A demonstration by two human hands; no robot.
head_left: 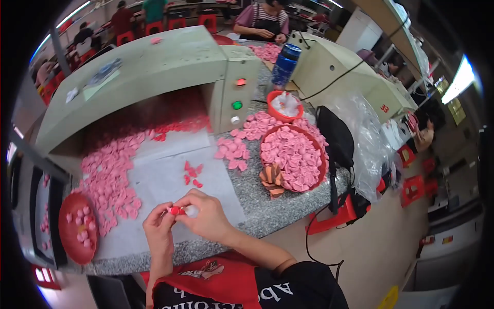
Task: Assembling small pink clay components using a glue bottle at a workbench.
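Note:
Above the front edge of the worktop, my two hands meet fingertip to fingertip. The fingers of my left hand (159, 229) pinch a small red piece (176, 210). Closed beside it, my right hand (210, 219) has a whitish translucent thing (191, 211) in its grip, like a small bottle, mostly covered by the fingers. Just beyond lie several loose red pieces (191, 171) on a white sheet (159, 180). Pink petal-shaped pieces (110, 175) are heaped along the left of the sheet and back into the arched opening of a pale green machine (154, 59).
A red bowl (66, 242) with pink balls stands at the left. To the right are a heaped bowl of pink pieces (293, 159), a small orange bowl (272, 110), a blue bottle (284, 67) and a black bag (337, 136). A person (262, 23) works across the table.

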